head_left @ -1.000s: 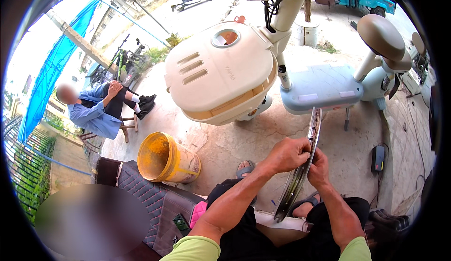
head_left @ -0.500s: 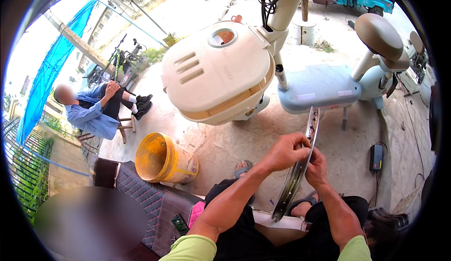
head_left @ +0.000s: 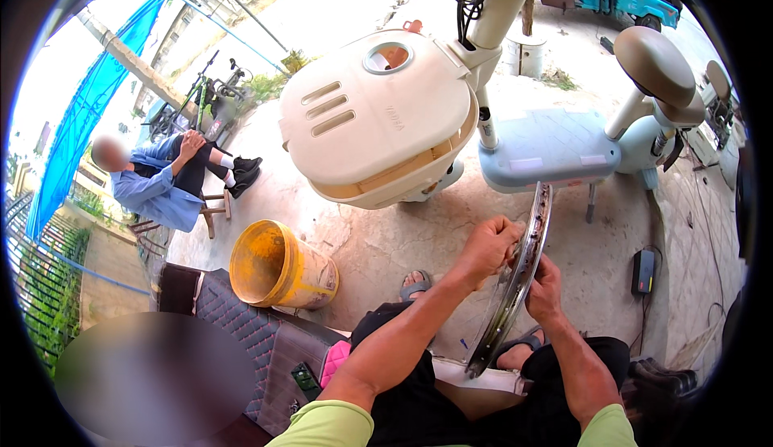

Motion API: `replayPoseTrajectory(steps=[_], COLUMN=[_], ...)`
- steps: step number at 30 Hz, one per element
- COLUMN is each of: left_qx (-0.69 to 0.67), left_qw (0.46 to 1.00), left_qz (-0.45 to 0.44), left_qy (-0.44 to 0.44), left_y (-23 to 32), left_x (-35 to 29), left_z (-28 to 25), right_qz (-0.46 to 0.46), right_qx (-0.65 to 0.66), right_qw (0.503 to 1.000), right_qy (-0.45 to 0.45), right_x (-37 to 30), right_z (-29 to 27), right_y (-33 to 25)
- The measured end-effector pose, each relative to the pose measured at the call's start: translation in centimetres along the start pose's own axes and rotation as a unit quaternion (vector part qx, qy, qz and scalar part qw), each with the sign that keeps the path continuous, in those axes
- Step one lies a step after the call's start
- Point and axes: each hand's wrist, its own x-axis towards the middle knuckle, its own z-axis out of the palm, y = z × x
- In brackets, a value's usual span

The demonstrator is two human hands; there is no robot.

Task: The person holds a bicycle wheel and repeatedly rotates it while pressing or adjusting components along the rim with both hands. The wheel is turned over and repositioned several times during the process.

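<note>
A narrow metal wheel rim (head_left: 501, 324), with small holes along its channel, stands nearly edge-on in front of me, tilted with its lower end between my feet. My right hand (head_left: 545, 290) is closed round its right side at mid-height. On the other side, my left hand (head_left: 493, 247) has its fingers pinched together close beside the rim. Whatever those fingers hold, if anything, is too small to make out. Faint thin lines, perhaps spokes, show just below the left hand.
A yellow bucket (head_left: 299, 274) stands left of my feet. Ahead are a cream scooter basket (head_left: 362, 137) and a pale blue scooter footboard (head_left: 555, 145). A black charger box (head_left: 642, 271) with a cable lies at right. A seated person (head_left: 165, 181) is at far left; a phone (head_left: 305, 380) lies on the quilted seat.
My left hand has shifted slightly left and up, from the rim's edge to beside it. My right hand stays on the rim, whose channel now faces me a little more.
</note>
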Motion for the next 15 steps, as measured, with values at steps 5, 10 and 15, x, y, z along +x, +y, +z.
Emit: replayPoseTrajectory(steps=[5, 10, 15], left_qx=[0.218, 0.304, 0.340], left_qw=[0.961, 0.938, 0.925], left_qz=[0.158, 0.135, 0.143], left_qy=[0.064, 0.096, 0.086], left_y=[-2.3, -1.3, -2.0], left_x=[1.2, 0.4, 0.7], left_z=[0.2, 1.1, 0.6], right_qz=[0.008, -0.004, -0.007], right_qx=[-0.017, -0.034, -0.036], right_qw=[1.000, 0.999, 0.999], right_qy=[-0.018, -0.021, 0.002], right_x=[-0.4, -0.4, -0.4], right_z=[-0.6, -0.6, 0.3], right_y=[0.7, 1.0, 0.8])
